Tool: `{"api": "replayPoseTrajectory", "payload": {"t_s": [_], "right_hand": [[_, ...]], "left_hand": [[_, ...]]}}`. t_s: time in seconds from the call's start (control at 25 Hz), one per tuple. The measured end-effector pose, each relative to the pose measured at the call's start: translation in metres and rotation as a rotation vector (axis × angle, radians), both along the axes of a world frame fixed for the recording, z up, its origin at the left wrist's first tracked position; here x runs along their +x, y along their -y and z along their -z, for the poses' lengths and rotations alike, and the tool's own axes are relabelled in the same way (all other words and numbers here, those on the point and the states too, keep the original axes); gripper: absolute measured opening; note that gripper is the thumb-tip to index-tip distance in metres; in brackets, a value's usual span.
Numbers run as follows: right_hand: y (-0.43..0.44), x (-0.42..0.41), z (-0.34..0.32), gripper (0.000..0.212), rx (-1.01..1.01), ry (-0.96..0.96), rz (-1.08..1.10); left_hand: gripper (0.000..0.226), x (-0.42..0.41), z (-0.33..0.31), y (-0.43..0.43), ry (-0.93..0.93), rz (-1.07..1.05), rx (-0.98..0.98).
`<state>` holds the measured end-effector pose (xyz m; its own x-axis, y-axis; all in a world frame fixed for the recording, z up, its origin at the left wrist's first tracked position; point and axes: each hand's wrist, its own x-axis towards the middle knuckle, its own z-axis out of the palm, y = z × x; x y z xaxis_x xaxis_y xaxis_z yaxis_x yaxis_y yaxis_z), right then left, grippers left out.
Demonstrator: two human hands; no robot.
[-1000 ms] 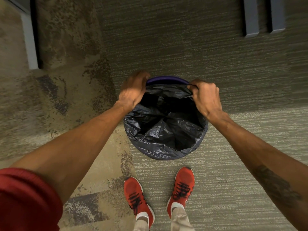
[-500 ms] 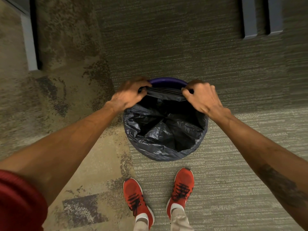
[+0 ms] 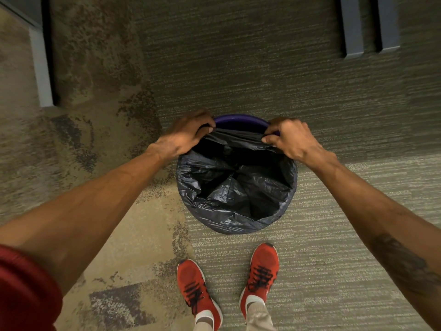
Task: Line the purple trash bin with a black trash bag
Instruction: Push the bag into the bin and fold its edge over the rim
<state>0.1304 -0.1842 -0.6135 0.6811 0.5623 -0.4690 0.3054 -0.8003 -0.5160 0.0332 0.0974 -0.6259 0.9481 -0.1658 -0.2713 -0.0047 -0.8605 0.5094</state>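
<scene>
The purple trash bin point(image 3: 241, 120) stands on the carpet in front of my feet; only its far rim shows as a purple arc. The black trash bag point(image 3: 236, 187) sits inside it, its edge folded over the near and side rim and hanging outside. The bag's far edge is stretched in a taut band just inside the bare purple rim. My left hand point(image 3: 186, 134) pinches that edge at the far left. My right hand point(image 3: 291, 139) pinches it at the far right.
My red shoes point(image 3: 262, 268) stand just behind the bin on grey striped carpet. A mottled tan carpet patch lies to the left. A pale furniture leg point(image 3: 43, 75) stands at far left, and two grey legs point(image 3: 353, 27) at the upper right.
Both hands have shifted along the far rim toward each other and gathered the bag's far edge into a taut band between them. The bin has stayed in place.
</scene>
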Motion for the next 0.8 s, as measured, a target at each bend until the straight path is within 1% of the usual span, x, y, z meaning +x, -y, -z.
{"api": "replayPoseTrajectory", "payload": {"t_s": [0.08, 0.2, 0.32, 0.44, 0.52, 0.64, 0.8], "right_hand": [[0.002, -0.001, 0.004, 0.013, 0.093, -0.063, 0.103], [0.004, -0.004, 0.004, 0.011, 0.204, -0.115, 0.226], [0.004, -0.011, 0.002, 0.014, 0.207, -0.037, 0.253], [0.004, -0.020, 0.005, 0.019, 0.212, 0.070, 0.278], [0.002, -0.022, 0.010, 0.020, 0.207, 0.114, 0.314], [-0.002, -0.018, 0.014, 0.023, 0.179, 0.126, 0.334], [-0.004, -0.011, 0.018, 0.018, 0.167, 0.147, 0.363]], "left_hand": [[0.022, 0.000, 0.001, -0.002, -0.022, 0.009, -0.003], [0.019, 0.001, 0.002, 0.000, -0.013, -0.015, -0.021], [0.016, 0.002, 0.001, 0.006, 0.045, -0.078, -0.018], [0.018, 0.005, 0.000, 0.017, 0.097, -0.116, 0.038], [0.019, 0.006, 0.001, 0.021, 0.093, -0.134, 0.063], [0.021, 0.007, 0.004, 0.025, 0.081, -0.168, 0.109], [0.016, 0.010, 0.006, 0.025, 0.041, -0.157, 0.126]]}}
